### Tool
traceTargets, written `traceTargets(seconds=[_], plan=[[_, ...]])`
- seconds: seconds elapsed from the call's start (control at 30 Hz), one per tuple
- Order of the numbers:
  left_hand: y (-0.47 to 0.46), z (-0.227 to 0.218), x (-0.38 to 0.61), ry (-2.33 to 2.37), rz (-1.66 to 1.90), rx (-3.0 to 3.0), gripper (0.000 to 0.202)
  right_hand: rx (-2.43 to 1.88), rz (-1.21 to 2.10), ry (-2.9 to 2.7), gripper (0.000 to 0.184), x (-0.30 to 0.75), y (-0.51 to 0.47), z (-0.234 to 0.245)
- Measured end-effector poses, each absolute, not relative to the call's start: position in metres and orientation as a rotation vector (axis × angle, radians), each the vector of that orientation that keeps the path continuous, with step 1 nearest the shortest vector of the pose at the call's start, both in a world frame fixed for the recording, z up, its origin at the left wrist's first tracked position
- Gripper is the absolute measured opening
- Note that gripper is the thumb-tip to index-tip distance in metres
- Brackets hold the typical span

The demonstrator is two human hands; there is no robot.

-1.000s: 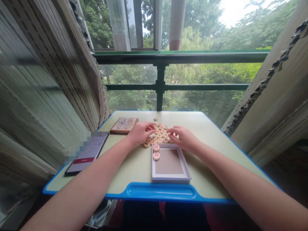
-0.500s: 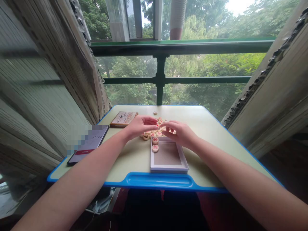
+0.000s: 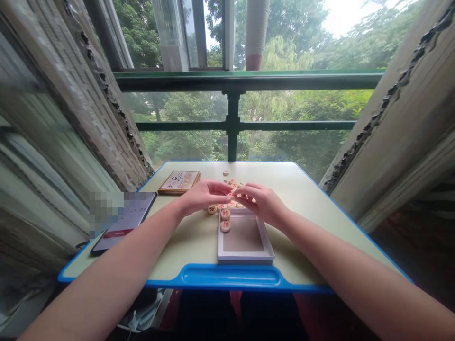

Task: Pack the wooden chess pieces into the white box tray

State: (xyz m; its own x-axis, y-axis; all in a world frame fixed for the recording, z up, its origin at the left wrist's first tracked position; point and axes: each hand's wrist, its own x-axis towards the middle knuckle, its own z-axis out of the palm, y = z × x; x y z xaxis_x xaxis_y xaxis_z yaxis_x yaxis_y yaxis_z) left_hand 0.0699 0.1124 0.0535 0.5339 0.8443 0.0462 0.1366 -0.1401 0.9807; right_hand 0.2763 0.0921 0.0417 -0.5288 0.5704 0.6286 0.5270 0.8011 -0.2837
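Note:
My left hand (image 3: 204, 195) hovers over a pile of round Chinese chess pieces (image 3: 232, 204), its fingers stretched out and thumb apart. From the other side my right hand (image 3: 261, 201) reaches over the same pile with curved, spread fingers. The fingertips of both hands nearly meet; whether a piece lies between them is hard to make out. Below the hands is a shallow white box tray (image 3: 245, 258). Two pieces with red characters, one (image 3: 225, 214) above another (image 3: 225, 226), sit along its left side, the upper one in the far left corner. My hands partly hide the pile.
A decorated chess box (image 3: 179, 183) lies left of the pile, and a phone (image 3: 124, 225) rests at the table's left edge. One lone piece (image 3: 226, 173) lies farther back. The blue-edged table (image 3: 302, 227) stands against a green railing (image 3: 232, 125), between curtains.
My fingertips have come closer together over the pile. The view has shifted, so the table appears slightly lower and farther left. Both pieces in the tray stay in place.

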Motion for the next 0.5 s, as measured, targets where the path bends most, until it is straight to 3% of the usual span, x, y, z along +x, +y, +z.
traceTargets(seconds=[0.5], plan=[[0.1139,0.0489,0.0698,0.866,0.796,1.706,0.036,-1.058,0.141,-2.213,0.022,0.276,0.0934,0.0401]])
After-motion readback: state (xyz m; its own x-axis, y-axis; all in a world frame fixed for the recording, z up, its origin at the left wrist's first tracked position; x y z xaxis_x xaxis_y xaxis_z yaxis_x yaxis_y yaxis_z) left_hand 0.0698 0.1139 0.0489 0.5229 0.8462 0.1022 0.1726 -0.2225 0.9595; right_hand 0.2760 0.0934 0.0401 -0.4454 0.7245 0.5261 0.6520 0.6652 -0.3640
